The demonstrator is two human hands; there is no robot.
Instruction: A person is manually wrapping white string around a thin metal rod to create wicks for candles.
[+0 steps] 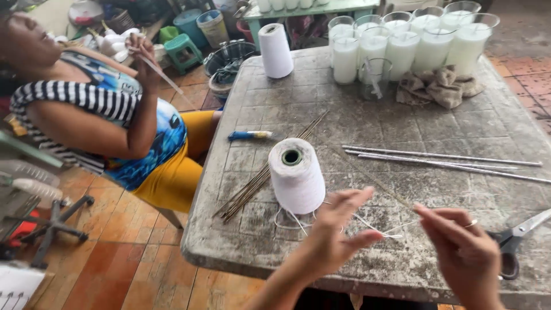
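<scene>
pinching a thin white thread (385, 232) between them, the left hand (336, 229) and right hand (465, 250) hold it with fingertips closed near the desk's (402, 126) front edge, beside the cone (295, 175). light, limp, slippery; best gripped close to its end.

Left hand (336, 227) and right hand (462, 247) raised over grey worn table (402, 120), pinching thin white string (379, 229) between them. String running back to white spool (295, 175) just beside left hand. Bundle of thin metal rods (264, 172) lying left of spool, long rods (442, 161) to the right, scissors (516, 238) near right hand. Glasses of white wax (413, 46) at far edge. Another person (109, 115) seated on the left.
</scene>
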